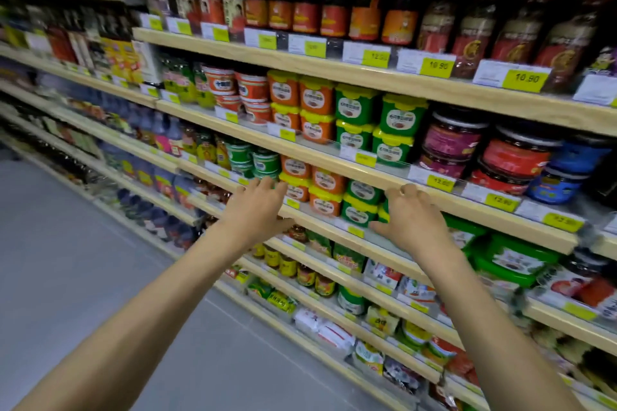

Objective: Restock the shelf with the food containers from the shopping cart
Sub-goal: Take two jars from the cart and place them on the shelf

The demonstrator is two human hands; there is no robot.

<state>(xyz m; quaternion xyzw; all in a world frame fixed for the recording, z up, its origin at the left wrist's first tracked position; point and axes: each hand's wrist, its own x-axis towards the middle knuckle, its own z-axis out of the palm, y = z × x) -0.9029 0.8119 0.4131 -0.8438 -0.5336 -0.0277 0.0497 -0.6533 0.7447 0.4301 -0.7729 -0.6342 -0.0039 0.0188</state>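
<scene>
Now L hand (257, 208) & R hand (412, 218), grips spread, near orange/green yellow-lidded tubs (325, 203).

orange tubs (329, 180): yellow lids, stacked 2 high | green tubs (359, 212): just beside, right | shelf (324, 228): pale wood

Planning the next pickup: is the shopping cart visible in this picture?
No, this view shows only the shelves, the grey floor, the left hand and the right hand.

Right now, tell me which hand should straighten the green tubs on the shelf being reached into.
Right. The right hand is next to the green tubs; the left hand sits by the orange tubs, farther left on that shelf.
</scene>
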